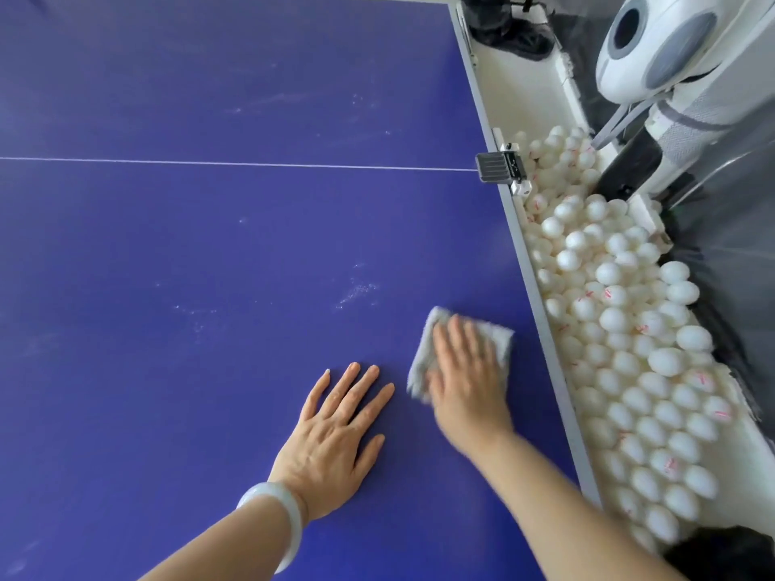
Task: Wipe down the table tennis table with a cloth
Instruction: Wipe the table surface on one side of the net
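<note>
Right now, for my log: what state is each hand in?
Left hand: open, flat on the table, holding nothing.
Right hand: open, straight fingers pressing the cloth.

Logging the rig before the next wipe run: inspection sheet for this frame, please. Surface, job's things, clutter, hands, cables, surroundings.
Surface: blue table top, white centre line, pale smudges ahead of the cloth.
Job's things: grey cloth flat on the table near its right edge.
Clutter: black clamp on the table edge at the line.
Hands: right hand flat on the cloth, motion-blurred; left hand flat on the table beside the cloth, not touching it.
Cables: thin pale lines by the machine, cable or rod unclear.
Surroundings: white balls fill a tray along the right edge; white ball machine; dark netting.
</note>
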A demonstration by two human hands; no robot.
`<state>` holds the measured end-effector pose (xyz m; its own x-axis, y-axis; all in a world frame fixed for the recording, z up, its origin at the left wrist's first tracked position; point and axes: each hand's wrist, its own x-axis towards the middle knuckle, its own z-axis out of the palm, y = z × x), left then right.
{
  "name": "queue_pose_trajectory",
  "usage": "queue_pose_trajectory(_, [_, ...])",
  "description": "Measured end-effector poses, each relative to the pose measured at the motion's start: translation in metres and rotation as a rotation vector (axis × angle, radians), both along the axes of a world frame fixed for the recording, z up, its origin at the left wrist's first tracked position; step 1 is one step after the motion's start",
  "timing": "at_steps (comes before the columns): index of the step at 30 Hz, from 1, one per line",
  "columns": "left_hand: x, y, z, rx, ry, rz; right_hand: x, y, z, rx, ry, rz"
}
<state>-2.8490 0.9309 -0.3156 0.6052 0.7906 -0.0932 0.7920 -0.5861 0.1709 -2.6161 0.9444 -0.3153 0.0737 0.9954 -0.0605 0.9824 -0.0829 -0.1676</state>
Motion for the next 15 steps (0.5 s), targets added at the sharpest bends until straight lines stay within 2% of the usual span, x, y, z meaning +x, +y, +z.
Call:
queue_pose_trajectory(2, [0.0,0.0,0.003,-0.017,-0.004,0.001,-0.003,-0.045,0.001,-0.011,0.008,0.238])
queue_pose_trajectory(4, [-0.001,-0.001,0.003,-0.03,-0.015,0.0,0.027,-0.048,0.002,-0.032,-0.015,0.297])
queue_pose_trajectory(9, [0.003,0.027,0.005,0.059,-0.028,-0.104,0.074,0.032,0.002,-0.097,-0.052,-0.04])
queue_pose_trajectory(15, [0.019,0.072,0.005,0.058,-0.034,-0.088,0.082,0.107,-0.003,-0.14,-0.086,-0.086])
